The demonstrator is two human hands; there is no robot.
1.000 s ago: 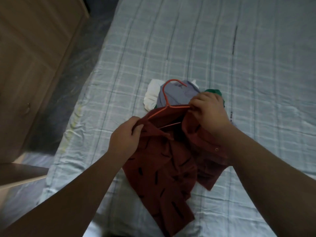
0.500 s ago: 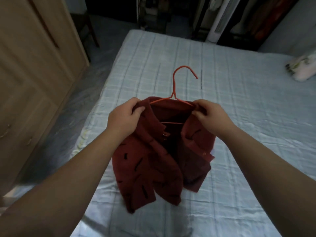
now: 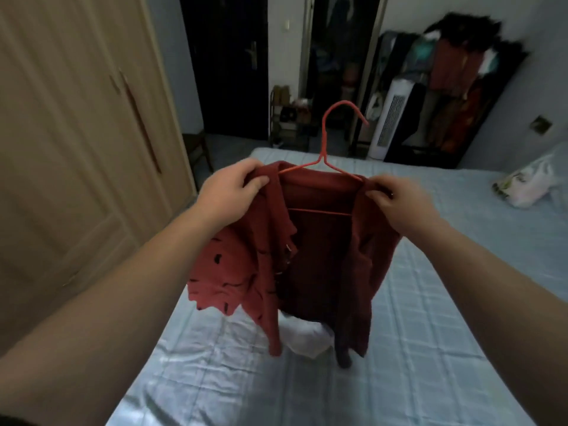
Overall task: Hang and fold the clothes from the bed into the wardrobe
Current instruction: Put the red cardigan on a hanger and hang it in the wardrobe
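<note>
I see left hand and right hand pinching red shirt shoulders over the hanger; right side maybe unseated. Square it, then carry level to wardrobe.

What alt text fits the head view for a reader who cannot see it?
Left hand and right hand hold a red shirt by its shoulders on a red hanger above a pale blue bed. A wooden wardrobe stands at left.
</note>
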